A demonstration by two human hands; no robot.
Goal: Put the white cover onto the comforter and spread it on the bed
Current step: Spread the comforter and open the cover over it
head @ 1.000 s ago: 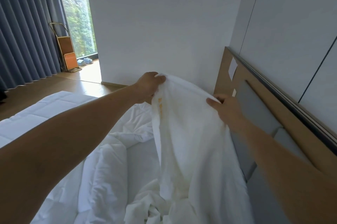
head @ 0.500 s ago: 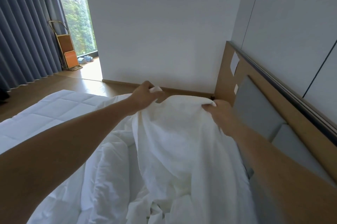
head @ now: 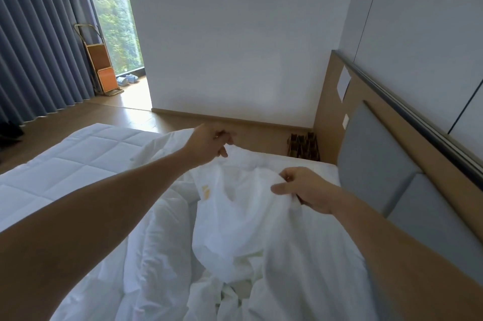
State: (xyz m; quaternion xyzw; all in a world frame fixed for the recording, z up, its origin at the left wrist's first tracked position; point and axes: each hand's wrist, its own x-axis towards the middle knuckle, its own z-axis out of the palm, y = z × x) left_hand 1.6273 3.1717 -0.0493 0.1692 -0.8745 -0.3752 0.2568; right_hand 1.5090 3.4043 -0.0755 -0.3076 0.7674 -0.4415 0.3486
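The person's right hand (head: 309,191) pinches a fold of the smooth white fabric cover (head: 248,232) between thumb and curled fingers (head: 279,187), holding it low over the bed (head: 322,167). The left hand (head: 210,141) hovers at the cover's far edge with its fingers curled inward. Whether they grip any fabric cannot be told.

The cover hangs from the right hand in a loose heap and pools in wrinkles toward the near side. A small orange-yellow mark (head: 205,191) shows on it. The quilted white comforter (head: 78,158) lies bunched on the bed to the left, under the left forearm and touching the cover.

A grey padded headboard with a wooden frame (head: 371,164) runs along the right. Blue-grey pleated curtains (head: 34,46) hang at the far left, beside a folded orange-panelled stand (head: 102,62) on the wooden floor (head: 78,117).
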